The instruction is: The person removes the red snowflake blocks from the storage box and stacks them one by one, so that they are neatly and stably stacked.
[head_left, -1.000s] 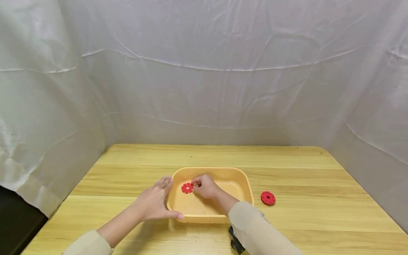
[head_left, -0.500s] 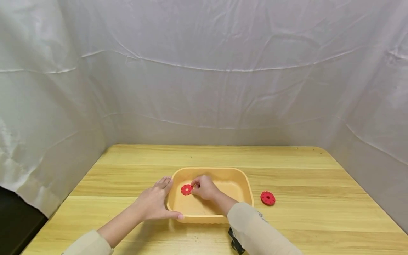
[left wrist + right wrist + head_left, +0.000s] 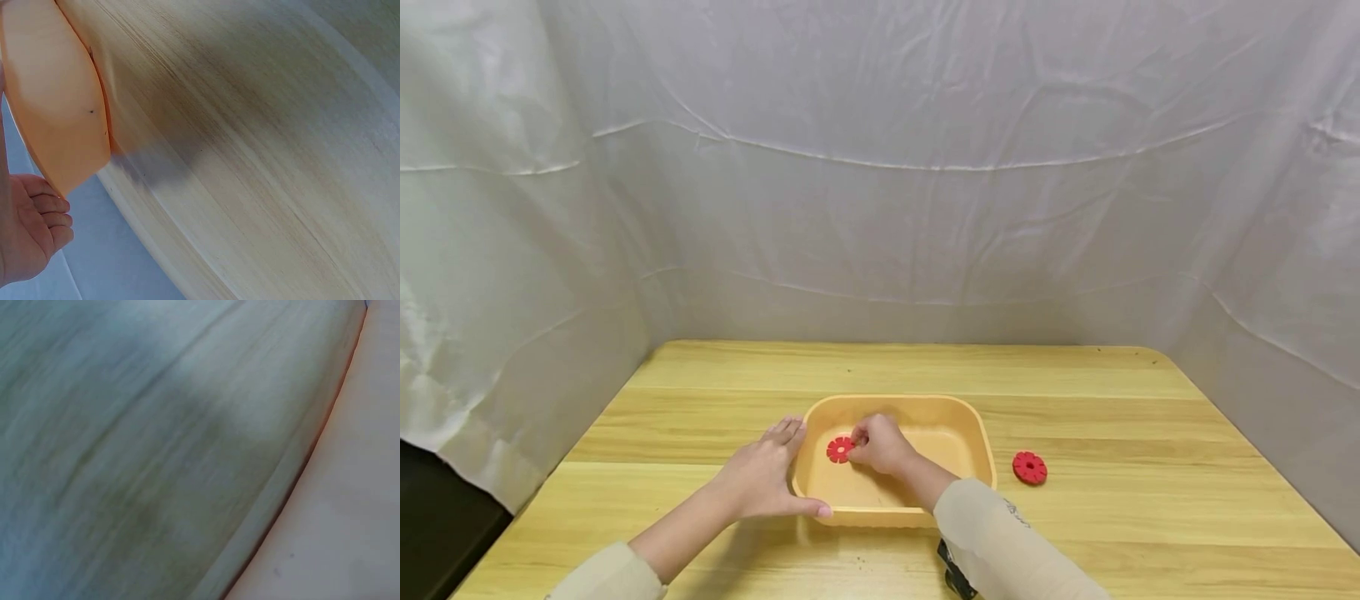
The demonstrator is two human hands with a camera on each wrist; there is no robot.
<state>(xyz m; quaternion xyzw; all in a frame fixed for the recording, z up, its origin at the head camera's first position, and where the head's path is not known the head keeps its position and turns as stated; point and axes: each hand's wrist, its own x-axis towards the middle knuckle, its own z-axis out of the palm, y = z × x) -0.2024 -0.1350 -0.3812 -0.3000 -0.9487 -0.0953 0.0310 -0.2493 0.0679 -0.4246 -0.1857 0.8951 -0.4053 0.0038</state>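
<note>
An orange-yellow rectangular tray (image 3: 880, 517) stands on the wooden table. My left hand (image 3: 763, 475) grips its near left corner, thumb along the front wall and fingers at the left side. In the left wrist view, the bent fingers (image 3: 53, 215) meet the tray's outer wall (image 3: 59, 94). Inside the tray my right hand (image 3: 883, 444) pinches the right edge of a red notched building disc (image 3: 838, 450) with a hole in its middle. The fingertips partly hide that edge. In the right wrist view, only the tray's outer wall (image 3: 331, 506) and the table show.
To the right of the tray, one or more red notched discs (image 3: 1029, 468) lie on the wooden table (image 3: 1150, 500); a stack cannot be ruled out. A black device (image 3: 955, 575) shows beneath the right sleeve. Pale cloth (image 3: 910, 208) hangs behind and at both sides.
The pinched red disc and my right fingers have shifted slightly toward the front of the tray. My left hand keeps its place on the corner.
</note>
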